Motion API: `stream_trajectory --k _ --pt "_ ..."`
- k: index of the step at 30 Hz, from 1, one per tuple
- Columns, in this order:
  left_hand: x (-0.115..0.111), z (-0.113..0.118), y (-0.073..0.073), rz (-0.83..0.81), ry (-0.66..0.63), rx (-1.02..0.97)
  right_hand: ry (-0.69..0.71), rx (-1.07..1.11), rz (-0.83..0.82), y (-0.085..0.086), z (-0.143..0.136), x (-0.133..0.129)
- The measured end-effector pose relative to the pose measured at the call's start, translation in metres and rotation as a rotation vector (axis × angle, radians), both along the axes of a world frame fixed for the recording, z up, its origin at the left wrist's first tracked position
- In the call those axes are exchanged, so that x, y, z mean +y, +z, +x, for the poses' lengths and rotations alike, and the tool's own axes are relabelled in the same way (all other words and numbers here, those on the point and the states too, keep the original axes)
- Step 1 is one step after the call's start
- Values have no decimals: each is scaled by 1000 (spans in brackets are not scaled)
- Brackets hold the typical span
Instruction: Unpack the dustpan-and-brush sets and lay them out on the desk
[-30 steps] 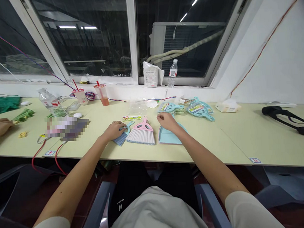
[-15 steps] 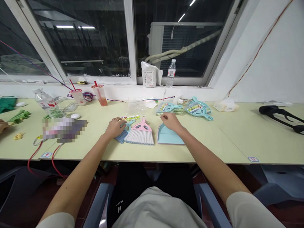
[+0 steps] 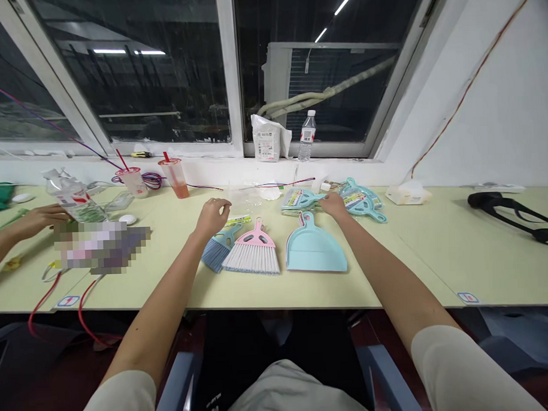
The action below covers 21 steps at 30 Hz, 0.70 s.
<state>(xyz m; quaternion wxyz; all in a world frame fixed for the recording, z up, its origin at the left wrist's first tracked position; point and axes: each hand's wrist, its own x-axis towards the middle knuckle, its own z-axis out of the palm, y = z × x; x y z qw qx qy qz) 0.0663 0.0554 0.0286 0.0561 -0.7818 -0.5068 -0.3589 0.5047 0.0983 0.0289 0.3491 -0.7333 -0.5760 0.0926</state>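
Note:
My left hand [image 3: 214, 216] hovers just behind a small blue brush [image 3: 218, 248], its fingers loosely bent and nothing visible in them. A pink brush [image 3: 257, 245] with white bristles partly overlaps the blue one, and a yellow-green label card [image 3: 237, 220] lies behind them. To their right a light-blue dustpan [image 3: 315, 249] lies flat, a pink edge showing beneath it. Behind the dustpan, my right hand [image 3: 333, 204] closes at the handle end of a bagged light-blue brush and dustpan set [image 3: 301, 198]; its fingertips are partly hidden. Another bagged set [image 3: 361, 199] is right of that hand.
A co-worker's hand [image 3: 43, 219] is at the far left, near a plastic bottle [image 3: 73, 194]. Two drink cups [image 3: 176, 179] stand along the back. A tissue pack [image 3: 408, 193] and a black strapped device [image 3: 517, 218] are on the right. A water bottle [image 3: 306, 138] stands on the sill.
My left hand has lifted off the blue brush and moved back. My right hand has left the dustpan and moved right and back to the bagged set. The co-worker's hand has moved right.

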Motion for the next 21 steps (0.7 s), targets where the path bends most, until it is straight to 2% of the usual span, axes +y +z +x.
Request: stream_trajectory --k 3,6,10,14,21 --pt "4 -14 -16 13 35 42 -63 18 -45 -10 1 10" --pt "1 -25 -25 -17 34 126 -112 75 90 -19 0 13" --pt "-6 -22 -24 -49 -1 187 -71 156 165 -26 5 16" --pt "-8 -18 -21 -23 19 173 -7 170 104 -22 20 27" --pt "-6 -26 -24 -42 63 121 -40 132 -56 -16 37 49"
